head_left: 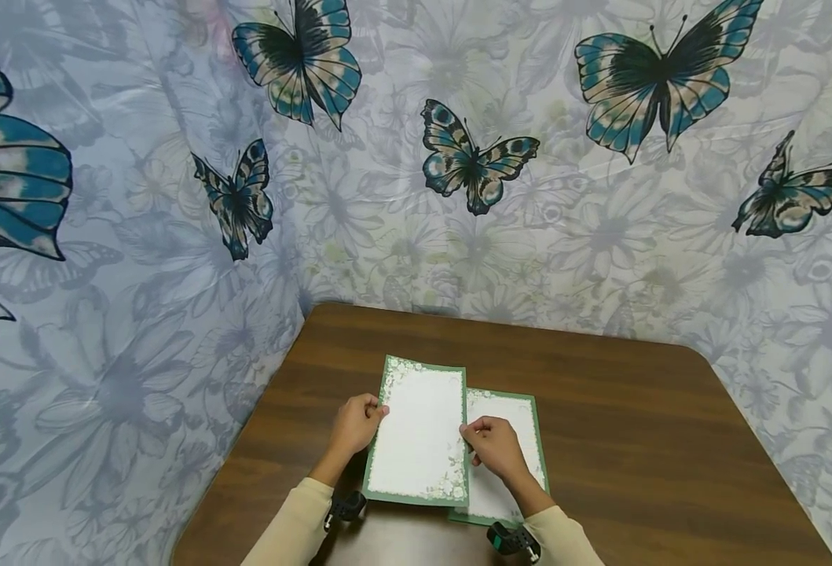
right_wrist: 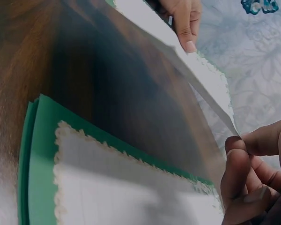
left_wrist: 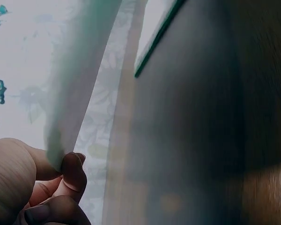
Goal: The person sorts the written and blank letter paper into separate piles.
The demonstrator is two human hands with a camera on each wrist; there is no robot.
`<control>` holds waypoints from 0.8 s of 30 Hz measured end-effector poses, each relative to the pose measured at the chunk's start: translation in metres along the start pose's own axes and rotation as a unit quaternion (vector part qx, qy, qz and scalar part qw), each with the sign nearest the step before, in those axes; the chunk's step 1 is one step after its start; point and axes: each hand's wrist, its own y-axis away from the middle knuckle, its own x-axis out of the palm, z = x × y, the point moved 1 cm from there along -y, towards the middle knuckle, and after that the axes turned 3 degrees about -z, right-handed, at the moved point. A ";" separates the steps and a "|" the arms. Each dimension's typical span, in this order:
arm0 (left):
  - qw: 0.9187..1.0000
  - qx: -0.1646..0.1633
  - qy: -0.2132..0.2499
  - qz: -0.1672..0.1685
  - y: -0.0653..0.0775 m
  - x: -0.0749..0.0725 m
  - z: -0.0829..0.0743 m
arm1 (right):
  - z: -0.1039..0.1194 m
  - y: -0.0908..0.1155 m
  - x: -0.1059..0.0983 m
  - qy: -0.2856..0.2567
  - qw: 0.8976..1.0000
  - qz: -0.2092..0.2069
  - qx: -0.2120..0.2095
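Both hands hold up one sheet of paper [head_left: 421, 436], white with a green border and pale flowers in its corners. My left hand [head_left: 356, 424] pinches its left edge between thumb and fingers; the left wrist view shows that edge blurred between the fingertips [left_wrist: 74, 171]. At the opposite edge, my right hand [head_left: 493, 446] pinches the paper with thumb and forefinger, as the right wrist view confirms. Beneath and to the right, more matching sheets [right_wrist: 126, 183] lie on the table in a stack, partly covered by the raised sheet and the right forearm.
The brown wooden table [head_left: 621, 432] has rounded far corners. Behind and to the left hangs a pale floral cloth [head_left: 373, 196] printed with butterflies. A black strapped device [head_left: 345, 509] sits on the left wrist, and another device [head_left: 513, 541] on the right wrist.
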 end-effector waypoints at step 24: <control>0.995 -0.035 -0.095 -0.014 0.000 -0.005 0.024 | -0.007 -0.006 0.033 0.057 0.997 0.056 -0.016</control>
